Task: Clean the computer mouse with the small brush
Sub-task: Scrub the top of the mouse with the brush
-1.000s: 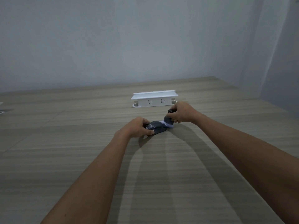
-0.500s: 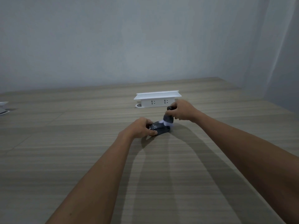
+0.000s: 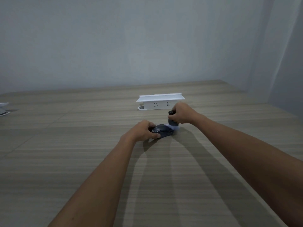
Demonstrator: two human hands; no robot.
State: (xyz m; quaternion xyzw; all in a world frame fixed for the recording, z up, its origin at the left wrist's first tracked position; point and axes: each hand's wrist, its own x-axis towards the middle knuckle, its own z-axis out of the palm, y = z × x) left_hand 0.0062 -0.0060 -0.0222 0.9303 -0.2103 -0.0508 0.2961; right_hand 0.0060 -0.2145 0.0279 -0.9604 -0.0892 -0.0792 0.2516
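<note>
head view: the dark computer mouse [image 3: 162,131] lies on the wood-grain table [image 3: 82,153], out near the far reach of both arms. the left hand [image 3: 141,131] is closed around its near-left end, thumb along the near side and fingers wrapped over the far side, most likely to pin it flat so it cannot skid under the bristles. pale specks show on the mouse's top beside those fingers; whether they are dust or glare is hard to tell.

the right hand [image 3: 181,113] is clenched in a fist around the dark handle of the small brush [image 3: 172,122], which stands nearly upright. its pale bristles point down and meet the right end of the mouse, blurred, which suggests a stroke is under way. the upright hold likely lets the tips press into seams.

just behind the hands sits a white power strip [image 3: 159,102] with two sockets facing the camera, close to the right knuckles but apart from them. at the far left edge a pale object [image 3: 4,108] is only partly in frame.
</note>
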